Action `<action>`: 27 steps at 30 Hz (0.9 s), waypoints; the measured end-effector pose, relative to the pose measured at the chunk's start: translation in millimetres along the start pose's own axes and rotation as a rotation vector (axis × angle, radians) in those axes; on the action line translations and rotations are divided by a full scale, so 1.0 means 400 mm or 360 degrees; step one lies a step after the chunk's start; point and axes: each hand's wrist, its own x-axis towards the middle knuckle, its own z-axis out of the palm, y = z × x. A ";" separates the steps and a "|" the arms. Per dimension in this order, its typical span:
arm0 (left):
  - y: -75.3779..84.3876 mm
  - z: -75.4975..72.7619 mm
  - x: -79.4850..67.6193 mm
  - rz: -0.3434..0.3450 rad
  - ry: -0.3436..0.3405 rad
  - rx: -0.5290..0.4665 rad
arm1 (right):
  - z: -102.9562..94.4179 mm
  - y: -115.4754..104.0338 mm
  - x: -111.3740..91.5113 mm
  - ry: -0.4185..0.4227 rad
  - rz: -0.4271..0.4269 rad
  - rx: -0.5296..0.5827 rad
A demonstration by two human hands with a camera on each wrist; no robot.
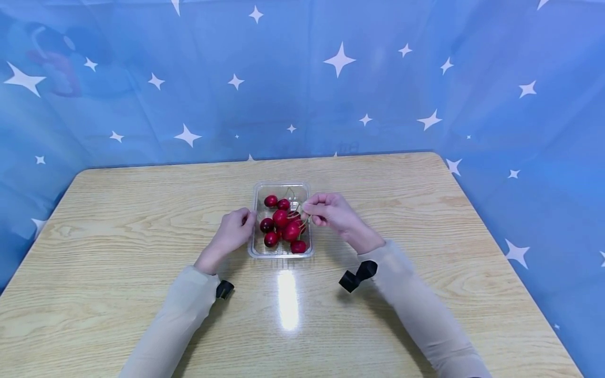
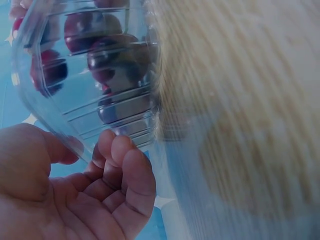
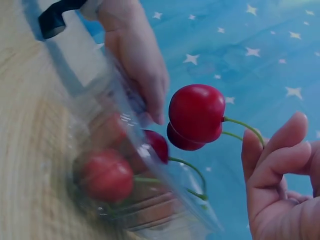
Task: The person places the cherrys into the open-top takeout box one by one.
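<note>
A clear plastic container (image 1: 281,255) holding several red cherries (image 1: 271,239) stands mid-table. At its left side, my left hand (image 1: 231,230) grips the rim; the left wrist view has the thumb (image 2: 62,150) over the edge and curled fingers (image 2: 137,175) against the outer wall. My right hand (image 1: 333,212) is by the right rim, pinching thin green stems (image 3: 245,123) between thumb and fingers. From these stems hang a bright red cherry (image 3: 197,112) and a second cherry (image 3: 182,139) partly hidden behind it. In the right wrist view both are above the container's rim.
The wood-grain table (image 1: 142,220) reaches back to a blue curtain (image 1: 293,79) with white stars. Black wrist cameras (image 1: 350,281) sit at both cuffs. A bright light reflection (image 1: 287,300) lies on the table in front of the container.
</note>
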 end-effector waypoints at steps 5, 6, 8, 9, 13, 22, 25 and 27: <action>0.000 0.001 0.003 -0.0005 -0.0008 -0.0003 | 0.017 0.018 0.002 0.0027 0.0050 -0.0160; 0.000 0.000 0.003 -0.0004 -0.0008 -0.0004 | 0.019 0.021 0.002 0.0026 0.0059 -0.0189; -0.001 0.000 0.004 -0.0001 -0.0008 -0.0004 | 0.023 0.027 0.000 0.0017 0.0063 -0.0244; -0.001 0.000 0.003 -0.0002 -0.0010 -0.0003 | 0.025 0.029 -0.001 0.0018 0.0075 -0.0269; -0.005 0.001 0.002 -0.0008 -0.0010 0.0001 | 0.037 0.036 -0.009 0.0017 0.0083 -0.0366; -0.008 -0.001 -0.004 -0.0031 0.0012 -0.0039 | 0.045 0.040 -0.026 -0.0013 -0.0046 -0.0607; -0.011 -0.006 -0.007 -0.0062 0.0024 -0.0085 | 0.028 0.024 -0.035 0.0012 -0.0083 -0.0645; -0.013 -0.010 -0.010 -0.0079 0.0056 -0.0104 | 0.012 0.011 -0.041 0.0048 -0.0105 -0.0650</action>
